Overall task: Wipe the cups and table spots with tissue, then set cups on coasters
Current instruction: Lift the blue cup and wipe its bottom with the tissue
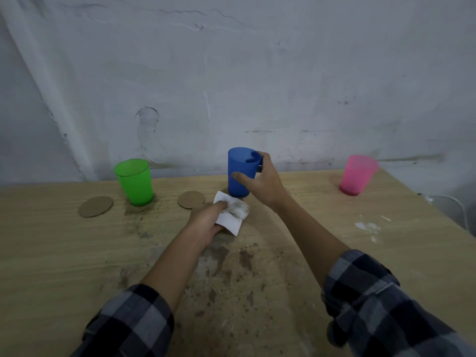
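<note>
Blue cup [240,171] is at the centre of the frame, your right hand [260,184] curling its fingers round it. Just below, your left hand [206,222] fingers pinch the stained tissue [233,215] on the spotted surface [51,240], beside a cardboard coaster [191,199].

The wall [231,86] stands close behind the cups and closes the far side. Between the blue cup [239,181] and the pink cup [356,175] the counter [314,193] leaves a wide gap. Between the green cup [134,182] and the blue cup lies only a flat coaster [191,199].
</note>
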`<state>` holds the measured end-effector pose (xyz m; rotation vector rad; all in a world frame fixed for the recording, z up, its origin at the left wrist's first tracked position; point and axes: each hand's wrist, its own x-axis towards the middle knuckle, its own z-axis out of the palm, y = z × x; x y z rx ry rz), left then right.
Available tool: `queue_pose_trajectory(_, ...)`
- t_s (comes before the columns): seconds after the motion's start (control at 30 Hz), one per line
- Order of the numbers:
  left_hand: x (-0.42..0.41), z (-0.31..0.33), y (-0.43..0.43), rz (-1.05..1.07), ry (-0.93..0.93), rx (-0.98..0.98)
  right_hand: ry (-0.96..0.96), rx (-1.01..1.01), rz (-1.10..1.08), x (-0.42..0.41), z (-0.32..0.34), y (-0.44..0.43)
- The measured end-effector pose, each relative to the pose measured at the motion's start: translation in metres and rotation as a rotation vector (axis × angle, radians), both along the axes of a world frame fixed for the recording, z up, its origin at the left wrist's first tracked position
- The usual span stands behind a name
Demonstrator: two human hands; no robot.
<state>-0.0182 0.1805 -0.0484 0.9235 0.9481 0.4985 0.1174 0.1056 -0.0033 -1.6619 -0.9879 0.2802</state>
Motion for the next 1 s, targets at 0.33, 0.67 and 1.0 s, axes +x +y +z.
queue_pose_trajectory(0.33, 0.002, 0.000, -0.013, 0.122, -0.072, 0.019, 0.059, 0.109, 0.034, -0.011, 0.007, -0.033)
queue_pose_trajectory(0.67, -0.007, 0.005, -0.032, -0.146, -0.134, 0.046, 0.032, 0.106, 0.027, -0.024, 0.008, -0.044)
queue_pose_trajectory(1.0, -0.009, 0.008, -0.040, -0.149, -0.104, 0.042, 0.025, 0.159, -0.051, -0.025, 0.019, -0.049)
